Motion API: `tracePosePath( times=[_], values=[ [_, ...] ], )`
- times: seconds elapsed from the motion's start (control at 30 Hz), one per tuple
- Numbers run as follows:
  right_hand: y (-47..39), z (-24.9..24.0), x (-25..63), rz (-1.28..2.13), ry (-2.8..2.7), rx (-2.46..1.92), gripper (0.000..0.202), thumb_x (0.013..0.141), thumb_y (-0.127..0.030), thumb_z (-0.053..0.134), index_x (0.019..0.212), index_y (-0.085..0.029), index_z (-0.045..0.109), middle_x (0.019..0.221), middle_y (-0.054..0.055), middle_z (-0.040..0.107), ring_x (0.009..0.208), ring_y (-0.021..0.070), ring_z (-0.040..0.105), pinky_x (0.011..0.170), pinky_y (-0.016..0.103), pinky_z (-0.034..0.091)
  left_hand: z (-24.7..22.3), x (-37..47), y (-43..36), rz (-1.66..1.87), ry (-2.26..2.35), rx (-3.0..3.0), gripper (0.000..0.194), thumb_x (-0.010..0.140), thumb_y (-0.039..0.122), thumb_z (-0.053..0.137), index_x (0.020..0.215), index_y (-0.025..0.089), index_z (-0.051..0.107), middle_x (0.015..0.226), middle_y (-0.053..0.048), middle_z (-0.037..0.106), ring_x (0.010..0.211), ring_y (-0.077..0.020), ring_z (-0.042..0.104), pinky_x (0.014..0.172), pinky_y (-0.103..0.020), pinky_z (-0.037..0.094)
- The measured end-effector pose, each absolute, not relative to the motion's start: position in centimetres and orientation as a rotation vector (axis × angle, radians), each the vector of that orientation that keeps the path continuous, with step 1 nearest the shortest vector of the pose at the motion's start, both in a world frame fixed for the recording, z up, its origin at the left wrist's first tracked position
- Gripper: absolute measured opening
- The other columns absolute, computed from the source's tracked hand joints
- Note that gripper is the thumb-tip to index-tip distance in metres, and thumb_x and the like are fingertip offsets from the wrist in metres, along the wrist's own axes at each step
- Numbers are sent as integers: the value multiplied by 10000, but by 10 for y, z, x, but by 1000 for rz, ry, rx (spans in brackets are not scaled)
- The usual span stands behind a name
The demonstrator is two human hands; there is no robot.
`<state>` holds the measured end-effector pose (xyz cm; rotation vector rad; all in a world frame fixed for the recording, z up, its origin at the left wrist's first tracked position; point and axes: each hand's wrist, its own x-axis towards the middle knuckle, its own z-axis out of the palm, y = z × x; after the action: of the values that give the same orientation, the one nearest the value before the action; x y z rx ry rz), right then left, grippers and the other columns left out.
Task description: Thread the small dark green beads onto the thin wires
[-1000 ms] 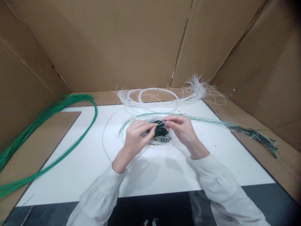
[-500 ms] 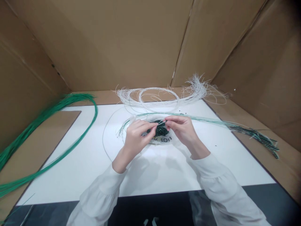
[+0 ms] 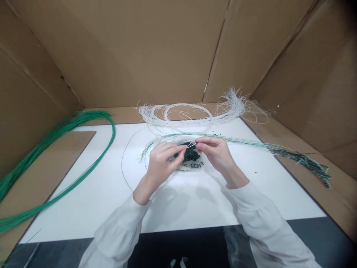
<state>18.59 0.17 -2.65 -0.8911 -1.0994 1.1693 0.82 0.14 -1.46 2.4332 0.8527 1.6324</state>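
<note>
Between my two hands, a thin pale strand [image 3: 190, 145] spans a short gap. My left hand [image 3: 164, 160] pinches its left part between thumb and fingertips. The thumb and index finger of my right hand [image 3: 216, 152] are pressed together at the strand's right end, where something small and dark shows, too small to make out. Just below and behind the fingertips lies a heap of dark green beads [image 3: 191, 155] on a white plastic bag [image 3: 195, 166] with dark lettering. A thin wire [image 3: 122, 162] curves out to the left of my left hand.
Coiled white strands [image 3: 189, 121] lie at the back. A green wire bundle [image 3: 97, 162] loops on the left. Thin green wires cross behind my hands to beaded ends [image 3: 309, 163] at the right. A few loose beads [image 3: 216, 134] sit near the back. Cardboard walls [image 3: 139, 52] surround the white sheet [image 3: 111, 208].
</note>
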Motion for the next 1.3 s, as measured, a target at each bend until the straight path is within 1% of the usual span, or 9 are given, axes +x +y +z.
tracePosePath(
  times=[0.4,0.7,1.07,1.3],
  values=[
    [1,-26,185,1176,-1097,-886,103,567,-213,755,666,-225,727,641,0,678,472,73,508,475,225,416,-15,8,2,1647,859,2432,100,753,135,596,795,164,681,681,-29,690,592,-114,582,602,-244,454],
    [1,-27,187,1163,-1103,-897,106,573,-225,751,676,-221,725,672,5,684,483,83,507,492,248,423,-14,9,2,1641,836,2461,96,756,130,595,792,166,676,702,-27,701,595,-112,594,594,-244,450],
    [1,-27,186,1158,-1122,-882,91,588,-212,741,676,-226,725,666,0,682,482,78,509,497,240,422,-15,9,2,1654,830,2456,100,748,116,603,801,163,674,708,-28,702,593,-112,594,586,-245,448],
    [1,-26,186,1148,-1121,-925,110,568,-239,749,671,-213,722,645,5,674,483,86,502,497,252,422,-15,9,2,1658,842,2446,106,752,124,598,803,175,676,711,-25,703,600,-119,599,592,-248,450]
  ],
)
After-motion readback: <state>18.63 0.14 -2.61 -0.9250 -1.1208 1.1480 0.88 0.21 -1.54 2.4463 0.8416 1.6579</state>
